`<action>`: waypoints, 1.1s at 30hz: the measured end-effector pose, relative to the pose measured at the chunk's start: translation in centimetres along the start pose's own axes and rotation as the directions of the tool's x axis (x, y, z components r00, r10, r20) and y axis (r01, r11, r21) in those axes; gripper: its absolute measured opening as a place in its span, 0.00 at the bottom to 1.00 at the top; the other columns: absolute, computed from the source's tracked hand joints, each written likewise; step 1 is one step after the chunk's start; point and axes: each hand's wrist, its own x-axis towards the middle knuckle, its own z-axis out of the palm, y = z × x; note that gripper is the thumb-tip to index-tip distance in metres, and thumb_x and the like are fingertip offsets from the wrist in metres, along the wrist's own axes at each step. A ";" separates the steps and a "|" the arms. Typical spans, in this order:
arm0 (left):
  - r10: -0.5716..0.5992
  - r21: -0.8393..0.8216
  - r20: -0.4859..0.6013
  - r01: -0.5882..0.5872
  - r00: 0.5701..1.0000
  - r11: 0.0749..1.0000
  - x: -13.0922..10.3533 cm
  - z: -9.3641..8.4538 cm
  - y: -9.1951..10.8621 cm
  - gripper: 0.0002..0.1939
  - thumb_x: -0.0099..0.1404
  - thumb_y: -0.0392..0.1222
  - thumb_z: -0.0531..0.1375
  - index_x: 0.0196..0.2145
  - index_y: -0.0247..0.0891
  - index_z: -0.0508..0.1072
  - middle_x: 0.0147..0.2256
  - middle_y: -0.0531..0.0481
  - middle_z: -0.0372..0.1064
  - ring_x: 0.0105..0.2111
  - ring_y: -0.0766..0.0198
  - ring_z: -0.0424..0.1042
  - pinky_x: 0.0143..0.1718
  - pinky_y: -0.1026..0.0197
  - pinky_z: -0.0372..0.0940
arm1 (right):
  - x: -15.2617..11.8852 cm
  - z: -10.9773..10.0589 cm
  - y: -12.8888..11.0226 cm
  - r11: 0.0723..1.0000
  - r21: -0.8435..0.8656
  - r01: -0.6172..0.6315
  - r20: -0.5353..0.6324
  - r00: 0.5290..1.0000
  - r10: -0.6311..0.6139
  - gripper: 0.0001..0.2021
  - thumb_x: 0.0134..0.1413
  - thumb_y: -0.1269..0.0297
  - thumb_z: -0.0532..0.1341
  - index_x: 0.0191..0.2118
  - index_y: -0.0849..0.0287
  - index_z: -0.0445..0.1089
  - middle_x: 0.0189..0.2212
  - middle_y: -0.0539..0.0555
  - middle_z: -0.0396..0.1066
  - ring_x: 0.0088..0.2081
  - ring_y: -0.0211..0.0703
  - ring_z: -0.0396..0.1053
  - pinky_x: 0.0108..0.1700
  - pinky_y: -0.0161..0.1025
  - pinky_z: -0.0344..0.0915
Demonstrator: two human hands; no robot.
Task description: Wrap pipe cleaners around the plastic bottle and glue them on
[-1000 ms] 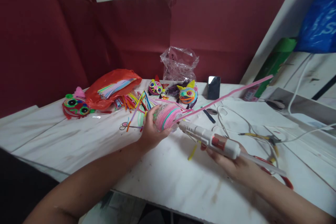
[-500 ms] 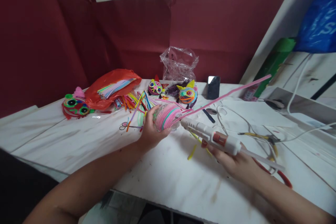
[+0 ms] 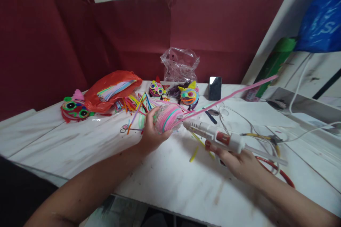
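My left hand (image 3: 153,129) is wrapped round a ball (image 3: 168,117) covered with pink and teal strips, above the middle of the table. A long pink pipe cleaner (image 3: 229,96) runs from the ball up to the right. My right hand (image 3: 237,161) grips a white glue gun (image 3: 213,133), its nozzle close to the ball's right side. A clear glue stick (image 3: 266,155) sticks out of the gun's back. Whether the nozzle touches the ball I cannot tell.
Behind lie a red bag (image 3: 110,90) of pipe cleaners, decorated balls (image 3: 189,95), a clear plastic bag (image 3: 179,64) and a phone (image 3: 215,88). Scissors (image 3: 128,128) lie left of the ball. Pliers (image 3: 277,166) and white cables (image 3: 239,113) are at the right.
The view has shifted slightly, so objects sit a little further left. Both hands keep their holds, and the glue gun looks slightly turned.
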 end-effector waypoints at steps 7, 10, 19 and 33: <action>-0.023 0.011 0.007 0.023 1.000 1.000 -0.1 0.0 0.0 0.43 0.46 0.43 0.69 0.58 0.41 0.57 0.58 0.39 0.57 0.59 0.46 0.59 0.60 0.46 0.57 | 0.1 -0.1 -0.5 1.000 -0.015 0.017 -0.003 1.000 -0.017 0.15 0.53 0.54 0.53 0.25 0.55 0.71 0.19 0.50 0.72 0.23 0.43 0.70 0.26 0.37 0.68; -0.020 0.008 0.012 0.020 1.000 1.000 -0.1 -0.1 0.0 0.43 0.47 0.45 0.69 0.59 0.41 0.56 0.58 0.39 0.57 0.59 0.46 0.60 0.59 0.45 0.58 | 0.3 0.2 0.0 1.000 -0.016 0.000 -0.042 0.999 -0.001 0.16 0.52 0.53 0.53 0.24 0.55 0.71 0.20 0.51 0.72 0.26 0.45 0.71 0.28 0.39 0.69; -0.013 0.009 0.009 0.013 1.000 1.000 0.0 -0.1 -0.1 0.43 0.46 0.44 0.69 0.58 0.41 0.57 0.58 0.39 0.58 0.59 0.46 0.61 0.59 0.45 0.59 | 0.2 -0.2 -0.6 1.000 0.002 -0.027 0.028 0.999 0.027 0.14 0.52 0.55 0.54 0.24 0.55 0.71 0.19 0.50 0.71 0.25 0.43 0.70 0.24 0.36 0.67; -0.017 0.026 0.023 0.017 1.000 1.000 -0.1 -0.1 0.1 0.43 0.47 0.46 0.69 0.58 0.41 0.56 0.58 0.38 0.56 0.58 0.44 0.61 0.59 0.43 0.58 | 0.1 0.3 0.4 1.000 0.013 -0.010 -0.044 0.999 0.011 0.15 0.53 0.56 0.53 0.22 0.55 0.69 0.16 0.49 0.66 0.26 0.44 0.71 0.29 0.38 0.69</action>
